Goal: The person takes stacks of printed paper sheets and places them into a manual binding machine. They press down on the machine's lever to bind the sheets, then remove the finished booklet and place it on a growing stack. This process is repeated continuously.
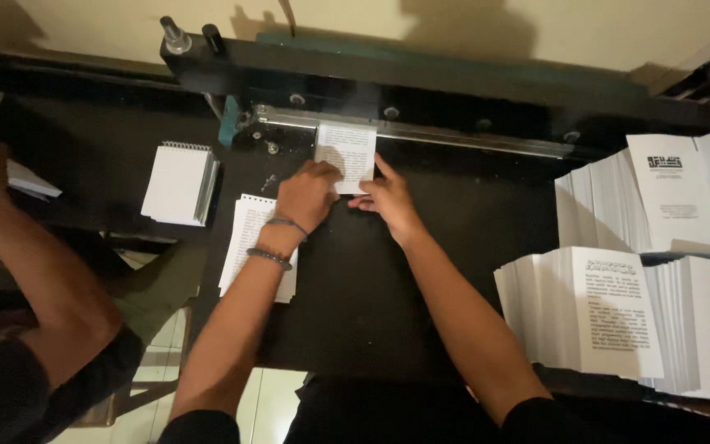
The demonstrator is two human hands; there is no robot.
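A small white printed booklet (347, 154) lies on the black machine bed (421, 247), its far edge pushed under the metal bar (421, 131) of the black punching machine. My left hand (307, 196) presses on the booklet's lower left corner; two bracelets ring that wrist. My right hand (388, 197) holds the booklet's lower right edge with fingers and thumb. Both hands keep the booklet flat against the bar.
A wire-bound white booklet (178, 182) and another bound printed one (244, 242) lie left of my arm. Tall stacks of printed booklets (618, 316) stand at the right. Another person's arm (18, 247) reaches in at the far left.
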